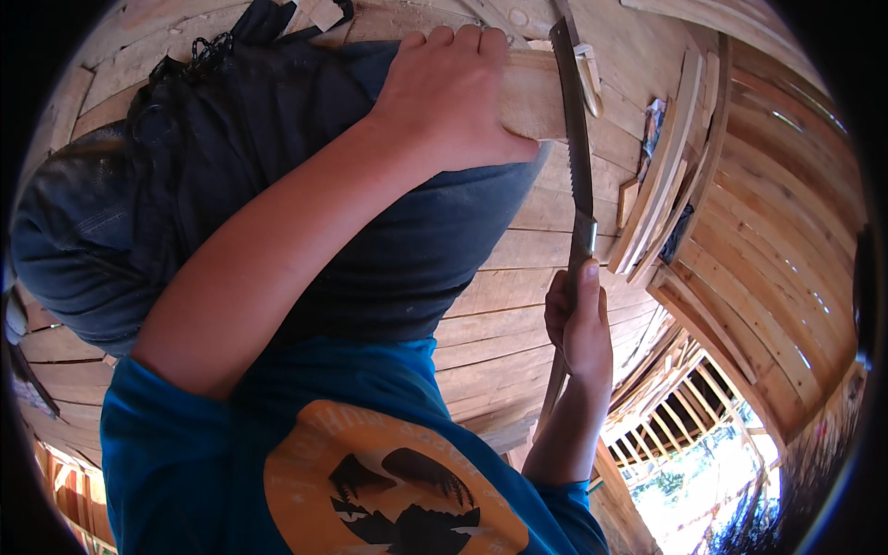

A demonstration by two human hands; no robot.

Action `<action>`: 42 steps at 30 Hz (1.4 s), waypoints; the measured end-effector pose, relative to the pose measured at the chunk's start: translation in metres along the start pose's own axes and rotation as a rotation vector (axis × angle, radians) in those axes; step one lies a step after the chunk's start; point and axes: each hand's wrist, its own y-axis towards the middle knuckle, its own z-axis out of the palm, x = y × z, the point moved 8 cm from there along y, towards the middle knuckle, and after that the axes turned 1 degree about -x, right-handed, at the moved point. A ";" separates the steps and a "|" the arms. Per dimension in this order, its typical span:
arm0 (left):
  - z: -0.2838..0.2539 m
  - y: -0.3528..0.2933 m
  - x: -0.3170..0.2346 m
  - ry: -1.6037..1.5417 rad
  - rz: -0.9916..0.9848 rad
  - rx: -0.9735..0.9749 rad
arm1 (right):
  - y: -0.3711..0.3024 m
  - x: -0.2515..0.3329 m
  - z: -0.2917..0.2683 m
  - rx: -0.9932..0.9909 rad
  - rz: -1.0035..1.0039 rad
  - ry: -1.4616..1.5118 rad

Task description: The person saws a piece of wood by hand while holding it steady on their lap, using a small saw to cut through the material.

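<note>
Board [536,94] apparently under left hand [442,97]

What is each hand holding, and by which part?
The right hand holds the handsaw by its handle; the left hand grips the wooden board across its width, beside the blade.

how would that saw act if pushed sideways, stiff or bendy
The saw would probably flex a little sideways, since its blade looks long and narrow. Its toothed edge may snag on the wooden piece rather than slide.
</note>
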 end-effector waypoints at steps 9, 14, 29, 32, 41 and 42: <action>0.006 0.003 0.002 0.009 -0.036 0.025 | -0.013 -0.006 -0.006 0.008 -0.037 -0.022; -0.002 -0.003 -0.007 0.001 0.022 0.017 | 0.006 0.016 0.007 -0.027 -0.085 -0.019; 0.004 0.003 0.007 -0.007 -0.029 0.034 | 0.006 -0.003 0.002 0.011 -0.016 0.024; 0.003 0.004 0.006 -0.011 -0.008 -0.007 | 0.001 0.005 -0.001 -0.020 0.006 -0.033; -0.001 0.001 0.001 -0.014 -0.001 0.053 | -0.021 -0.011 -0.005 0.021 -0.021 0.009; -0.001 0.001 -0.001 -0.016 0.016 0.039 | -0.012 -0.011 -0.005 0.008 -0.047 -0.023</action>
